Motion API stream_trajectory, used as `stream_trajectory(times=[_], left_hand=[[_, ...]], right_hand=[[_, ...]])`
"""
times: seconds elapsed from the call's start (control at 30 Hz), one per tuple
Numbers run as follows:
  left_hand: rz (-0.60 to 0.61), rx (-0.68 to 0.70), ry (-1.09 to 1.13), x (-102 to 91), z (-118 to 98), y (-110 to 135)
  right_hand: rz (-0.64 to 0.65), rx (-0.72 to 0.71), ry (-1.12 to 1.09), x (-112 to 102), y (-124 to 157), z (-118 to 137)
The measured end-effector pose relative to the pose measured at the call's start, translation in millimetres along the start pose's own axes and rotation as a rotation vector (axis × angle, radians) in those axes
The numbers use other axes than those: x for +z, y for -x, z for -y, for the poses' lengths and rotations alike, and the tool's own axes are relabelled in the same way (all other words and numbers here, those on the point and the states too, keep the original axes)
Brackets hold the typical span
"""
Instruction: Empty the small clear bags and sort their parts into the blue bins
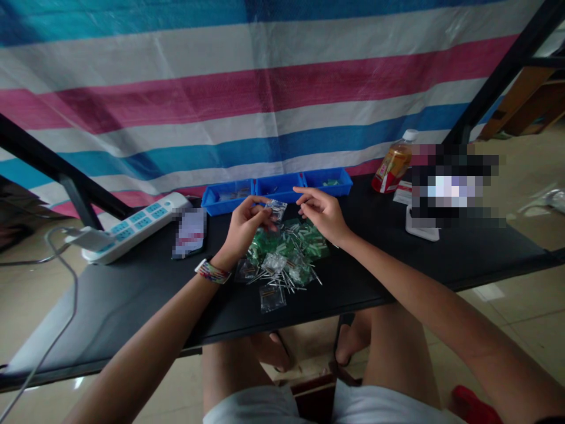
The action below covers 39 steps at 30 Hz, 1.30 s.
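My left hand (251, 219) pinches a small clear zip bag (276, 208) above the middle of the table. Across from it, my right hand (324, 213) hovers with its index finger stretched out and the other fingers loosely bent. I see nothing in it. Beneath both hands lies a heap of green pieces (304, 238), too small to name, mixed with thin metal rods (286, 281) and clear plastic bags (274, 263). Closer to me, a flat zip bag (272, 298) with brownish slim pieces inside lies on the table. Behind the hands stands a blue three-part tray (227, 207) with small items in its compartments.
On the left of the black table (132, 306) are a white power strip (141, 224) with a plugged-in cable and a phone (189, 232). A drink bottle (392, 162) and a white object (422, 227) stand right. A striped sheet (265, 88) hangs behind.
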<state>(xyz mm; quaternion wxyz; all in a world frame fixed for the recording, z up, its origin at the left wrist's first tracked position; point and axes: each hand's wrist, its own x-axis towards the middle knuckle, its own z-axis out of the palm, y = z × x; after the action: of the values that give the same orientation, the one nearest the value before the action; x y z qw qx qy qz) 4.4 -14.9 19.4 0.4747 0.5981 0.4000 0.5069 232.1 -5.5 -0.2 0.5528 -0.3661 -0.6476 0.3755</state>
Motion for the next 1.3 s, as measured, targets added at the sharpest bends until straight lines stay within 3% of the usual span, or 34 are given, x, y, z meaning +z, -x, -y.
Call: stream_trajectory(times=[0.2,0.37,0.43,0.53,0.7,0.87,1.03,1.13,1.3], left_hand=[[-0.232,0.071,-0.023,-26.6,9.7,-15.8],[-0.454,0.084,0.059,-54.1,20.3,-31.0],[-0.478,0.057,0.122,-61.8,21.9,-34.1],[-0.432,0.006,0.184,-67.7,21.0,-34.6],[-0.405,0.0,0.155,-64.4,18.0,-31.3],[-0.362,0.026,0.067,-54.8,16.2,-27.5],[-0.178,0.044,0.0,-33.9,8.4,-16.4],[0.006,0.056,-0.122,-16.2,0.7,-6.1],[0.18,0.107,-0.3,3.2,-2.4,5.0]], right_hand=[[-0.039,-0.073,0.298,-11.8,-5.6,-6.5],[0.135,-0.054,0.407,-12.0,-2.9,-1.4],[0.239,-0.042,0.423,-13.1,-2.2,0.9],[0.36,-0.051,0.469,-18.6,-2.5,2.2],[0.436,-0.076,0.559,-28.4,-4.6,-0.9],[0.454,0.018,0.328,-30.0,-8.9,-1.3],[0.309,0.102,-0.019,-30.6,-14.6,7.7],[0.178,0.104,-0.126,-25.7,-14.3,10.3],[0.08,0.209,-0.281,-11.1,-8.1,8.1]])
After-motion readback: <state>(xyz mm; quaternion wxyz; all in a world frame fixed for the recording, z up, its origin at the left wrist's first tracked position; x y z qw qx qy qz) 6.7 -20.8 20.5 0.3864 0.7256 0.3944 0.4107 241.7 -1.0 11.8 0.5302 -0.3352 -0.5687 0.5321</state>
